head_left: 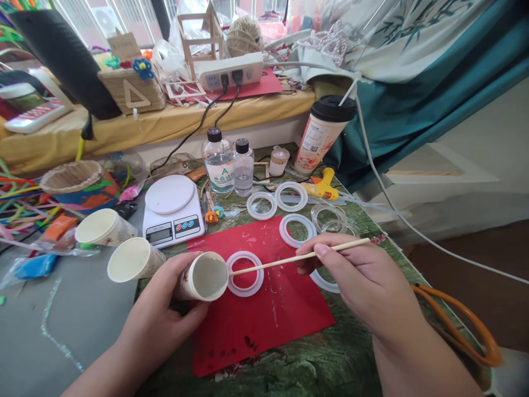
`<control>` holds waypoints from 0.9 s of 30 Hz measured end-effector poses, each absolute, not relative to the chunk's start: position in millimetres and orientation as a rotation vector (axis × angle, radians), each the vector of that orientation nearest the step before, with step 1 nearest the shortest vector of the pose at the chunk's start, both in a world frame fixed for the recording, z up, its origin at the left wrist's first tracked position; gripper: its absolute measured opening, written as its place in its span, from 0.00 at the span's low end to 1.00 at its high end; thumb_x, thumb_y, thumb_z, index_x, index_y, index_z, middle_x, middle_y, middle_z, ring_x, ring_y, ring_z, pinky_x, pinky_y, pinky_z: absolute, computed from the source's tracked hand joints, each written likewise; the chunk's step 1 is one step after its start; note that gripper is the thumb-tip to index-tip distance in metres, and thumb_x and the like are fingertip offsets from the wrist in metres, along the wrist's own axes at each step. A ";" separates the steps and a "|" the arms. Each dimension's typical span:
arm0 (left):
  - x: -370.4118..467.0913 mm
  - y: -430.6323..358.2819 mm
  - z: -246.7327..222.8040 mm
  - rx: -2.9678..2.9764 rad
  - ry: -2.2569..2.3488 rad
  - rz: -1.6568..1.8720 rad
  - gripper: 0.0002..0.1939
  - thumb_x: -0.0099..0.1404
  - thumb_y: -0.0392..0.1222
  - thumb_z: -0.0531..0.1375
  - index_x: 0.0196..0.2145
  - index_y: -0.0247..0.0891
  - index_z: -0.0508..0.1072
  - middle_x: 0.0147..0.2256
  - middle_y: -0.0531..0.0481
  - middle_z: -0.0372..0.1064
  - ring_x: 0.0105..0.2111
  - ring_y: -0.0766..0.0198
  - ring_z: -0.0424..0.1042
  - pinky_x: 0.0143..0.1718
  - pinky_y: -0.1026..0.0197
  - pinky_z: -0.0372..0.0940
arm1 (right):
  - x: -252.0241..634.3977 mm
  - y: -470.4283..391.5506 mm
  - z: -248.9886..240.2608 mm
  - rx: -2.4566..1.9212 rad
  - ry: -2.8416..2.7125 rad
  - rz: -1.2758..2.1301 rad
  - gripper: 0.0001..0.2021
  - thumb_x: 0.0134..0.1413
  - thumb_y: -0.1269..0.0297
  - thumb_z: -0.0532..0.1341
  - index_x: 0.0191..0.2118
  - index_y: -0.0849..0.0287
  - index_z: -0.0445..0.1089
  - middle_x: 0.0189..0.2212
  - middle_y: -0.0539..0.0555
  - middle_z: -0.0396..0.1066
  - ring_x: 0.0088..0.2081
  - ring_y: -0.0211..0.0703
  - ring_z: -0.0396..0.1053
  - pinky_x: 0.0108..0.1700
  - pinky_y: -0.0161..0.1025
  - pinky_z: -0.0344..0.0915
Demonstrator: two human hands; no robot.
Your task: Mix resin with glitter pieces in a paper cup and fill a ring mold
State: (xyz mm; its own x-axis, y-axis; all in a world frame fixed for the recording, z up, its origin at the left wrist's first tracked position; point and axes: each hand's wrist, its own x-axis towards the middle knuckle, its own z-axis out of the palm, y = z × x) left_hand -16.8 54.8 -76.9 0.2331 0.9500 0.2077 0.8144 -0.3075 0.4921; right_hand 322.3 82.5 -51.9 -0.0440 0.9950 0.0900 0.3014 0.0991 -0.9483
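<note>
My left hand (pixel 165 314) is wrapped round a paper cup (pixel 209 277) that is tilted and holds a clear liquid. Between the fingers of my right hand (pixel 351 270) is a thin wooden stick (pixel 285 261), its tip beside the cup's rim and over a translucent ring mould (pixel 230 282). That mould lies on a red sheet (pixel 264 331). Another ring mould (pixel 282 231) rests on the sheet's upper right edge, and one more (pixel 326 284) is partly hidden under my right hand.
Two paper cups (pixel 134 259) stand left, near a white scale (pixel 171 197). Behind are two more ring moulds (pixel 291 184), two black-capped bottles (pixel 243 171), a yellow glue gun (pixel 326 184) and a tall drink cup (pixel 316 140). A white cable (pixel 384 190) crosses the right side.
</note>
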 end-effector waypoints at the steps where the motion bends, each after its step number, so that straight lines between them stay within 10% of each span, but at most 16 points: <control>1: -16.7 54.8 -76.6 2.232 1.647 0.685 0.28 0.67 0.43 0.66 0.63 0.48 0.69 0.57 0.44 0.80 0.54 0.46 0.83 0.53 0.46 0.81 | 321.9 82.5 -52.0 -1.335 -1.488 1.006 0.16 0.75 0.56 0.62 0.38 0.54 0.85 0.33 0.52 0.84 0.34 0.41 0.82 0.39 0.33 0.77; 27: -16.2 51.3 -71.2 2.337 1.587 0.708 0.26 0.67 0.42 0.64 0.62 0.48 0.69 0.55 0.44 0.82 0.52 0.47 0.85 0.50 0.49 0.83 | 316.3 85.4 -63.5 -1.328 -1.334 1.054 0.14 0.74 0.59 0.63 0.40 0.56 0.86 0.35 0.54 0.83 0.31 0.41 0.80 0.35 0.34 0.78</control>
